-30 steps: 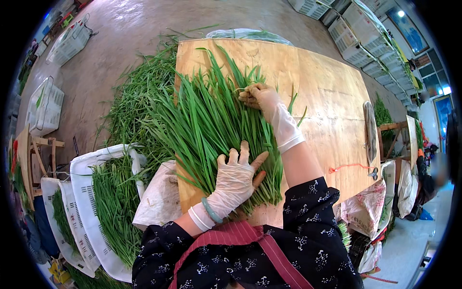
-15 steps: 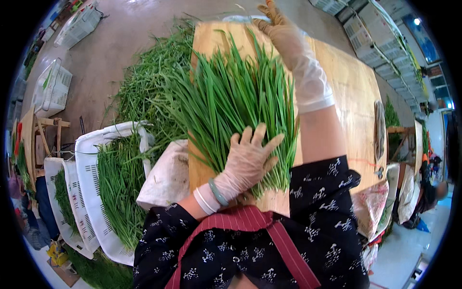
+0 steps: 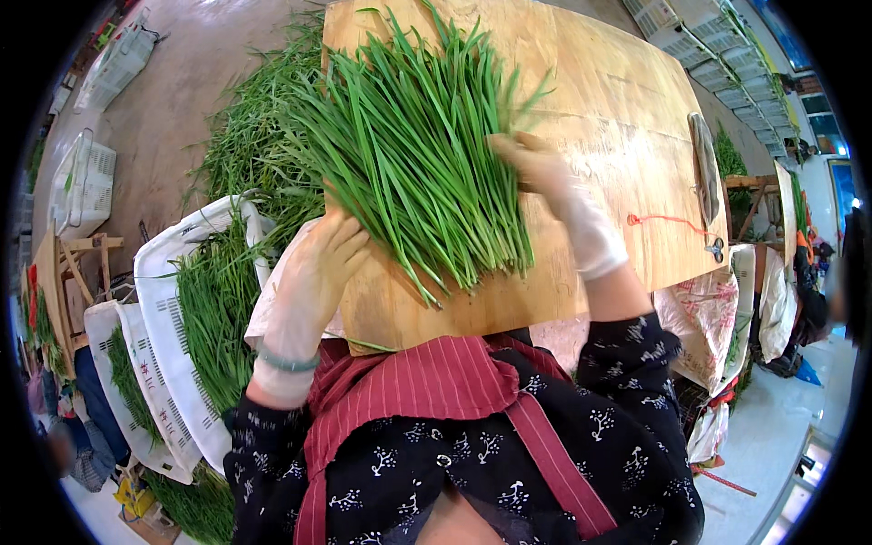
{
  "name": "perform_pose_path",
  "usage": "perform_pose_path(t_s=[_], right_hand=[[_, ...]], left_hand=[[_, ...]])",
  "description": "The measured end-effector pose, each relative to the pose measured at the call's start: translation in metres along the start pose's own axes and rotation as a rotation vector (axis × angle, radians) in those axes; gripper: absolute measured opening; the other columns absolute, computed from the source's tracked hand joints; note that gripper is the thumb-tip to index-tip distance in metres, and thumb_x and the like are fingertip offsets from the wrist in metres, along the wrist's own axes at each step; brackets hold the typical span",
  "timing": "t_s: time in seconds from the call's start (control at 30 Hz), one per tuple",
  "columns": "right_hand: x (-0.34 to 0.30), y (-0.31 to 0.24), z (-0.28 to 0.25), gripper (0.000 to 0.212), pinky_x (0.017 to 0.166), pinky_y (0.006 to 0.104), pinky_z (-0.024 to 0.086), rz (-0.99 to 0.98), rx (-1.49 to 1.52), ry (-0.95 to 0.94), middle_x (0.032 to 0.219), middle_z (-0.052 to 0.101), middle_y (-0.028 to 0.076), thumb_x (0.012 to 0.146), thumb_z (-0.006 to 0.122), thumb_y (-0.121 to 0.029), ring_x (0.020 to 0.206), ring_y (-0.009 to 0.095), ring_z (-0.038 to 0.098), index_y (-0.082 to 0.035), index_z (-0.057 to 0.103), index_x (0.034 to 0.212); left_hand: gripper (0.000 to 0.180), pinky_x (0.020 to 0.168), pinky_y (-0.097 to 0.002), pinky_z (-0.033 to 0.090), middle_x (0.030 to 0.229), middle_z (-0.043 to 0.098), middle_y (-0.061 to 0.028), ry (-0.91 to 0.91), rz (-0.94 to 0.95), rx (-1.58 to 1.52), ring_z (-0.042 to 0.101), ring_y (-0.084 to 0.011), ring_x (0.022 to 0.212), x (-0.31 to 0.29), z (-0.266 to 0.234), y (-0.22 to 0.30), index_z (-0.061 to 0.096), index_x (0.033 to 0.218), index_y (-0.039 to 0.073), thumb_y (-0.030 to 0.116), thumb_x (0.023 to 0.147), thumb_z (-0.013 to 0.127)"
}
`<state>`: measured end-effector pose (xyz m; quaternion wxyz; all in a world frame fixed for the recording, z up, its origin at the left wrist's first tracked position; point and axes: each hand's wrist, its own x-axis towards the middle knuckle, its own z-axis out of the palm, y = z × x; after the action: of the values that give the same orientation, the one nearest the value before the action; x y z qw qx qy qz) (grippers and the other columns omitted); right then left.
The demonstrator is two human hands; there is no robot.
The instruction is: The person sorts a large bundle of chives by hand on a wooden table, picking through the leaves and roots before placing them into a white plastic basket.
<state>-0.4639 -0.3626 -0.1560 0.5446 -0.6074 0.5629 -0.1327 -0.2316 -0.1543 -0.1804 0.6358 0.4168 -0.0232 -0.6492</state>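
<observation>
A broad bundle of garlic chives (image 3: 427,154) lies on the wooden board (image 3: 627,173) in front of me, its pale cut ends toward me and its leaf tips pointing away. My left hand (image 3: 329,252), in a thin pale glove, is beside the lower left of the bundle, over the board's left edge. Its fingers are extended close together and I see nothing in them. At the bundle's right side is my right hand (image 3: 538,165), gloved too and blurred by motion. A few smeared leaves show just above it; whether its fingers grip any is unclear.
Loose greens (image 3: 259,136) are heaped left of the board. A white crate (image 3: 159,263) of chives stands nearer on the left. Small scissors (image 3: 716,250) with a red cord (image 3: 658,218) and a dark cloth strip (image 3: 702,168) lie at the board's right edge.
My right hand has come back from the board's far edge to the bundle's right side. My left hand has lifted off the chives and moved left. The bundle sits farther from me.
</observation>
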Motion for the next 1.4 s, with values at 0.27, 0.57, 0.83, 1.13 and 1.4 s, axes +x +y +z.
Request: perform_pose_path(t_s=[0.27,0.57,0.83,1.13,1.4], right_hand=[[-0.022,-0.051,0.112,0.084,0.084,0.0317,0.045,-0.328,-0.065,-0.352,0.107,0.058,0.019,0.062,0.079,-0.029,0.098,0.025,0.056,0.007,0.036,0.125],[-0.045,-0.099,0.089,0.109,0.092,0.0303,0.043,-0.848,0.442,-0.221,0.118,0.052,0.015,0.05,0.087,-0.013,0.107,0.02,0.051,0.0,0.02,0.135],[-0.023,-0.065,0.074,0.103,0.09,0.031,0.044,-0.667,0.341,-0.371,0.117,0.051,0.011,0.052,0.087,-0.017,0.106,0.019,0.05,-0.003,0.023,0.132],[-0.02,-0.076,0.082,0.081,0.087,0.0344,0.045,-0.903,0.126,-0.088,0.114,0.053,0.018,0.067,0.077,-0.023,0.105,0.028,0.053,0.0,0.029,0.129],[-0.005,-0.151,0.064,0.104,0.084,0.0343,0.046,-0.437,-0.746,-0.294,0.107,0.058,0.023,0.058,0.078,-0.04,0.1,0.032,0.058,0.003,0.022,0.134]], left_hand=[[0.033,0.085,-0.0383,0.047,0.106,0.059,-0.0102,0.082,0.059,-0.013,0.056,-0.023,0.098,0.045,0.053,0.008,0.055,0.111,0.003,0.013,0.081,0.064],[0.049,0.08,-0.0297,0.05,0.106,0.059,-0.0102,-0.17,0.665,0.234,0.059,-0.0202,0.094,-0.005,0.116,0.062,0.05,0.114,0.0,0.007,0.072,0.074],[0.069,0.086,-0.0355,0.049,0.114,0.053,-0.0154,-0.321,0.517,0.315,0.055,-0.0222,0.103,0.046,0.074,0.028,0.04,0.123,0.001,0.007,0.066,0.078],[0.053,0.073,-0.0286,0.052,0.105,0.059,-0.009,-0.071,0.956,0.415,0.059,-0.0177,0.087,0.032,0.119,0.032,0.05,0.115,0.0,0.018,0.072,0.075],[0.04,0.087,-0.0405,0.045,0.119,0.052,-0.0124,-0.006,0.187,-0.145,0.053,-0.0241,0.101,0.058,0.1,0.032,0.048,0.119,0.004,0.021,0.085,0.061]])
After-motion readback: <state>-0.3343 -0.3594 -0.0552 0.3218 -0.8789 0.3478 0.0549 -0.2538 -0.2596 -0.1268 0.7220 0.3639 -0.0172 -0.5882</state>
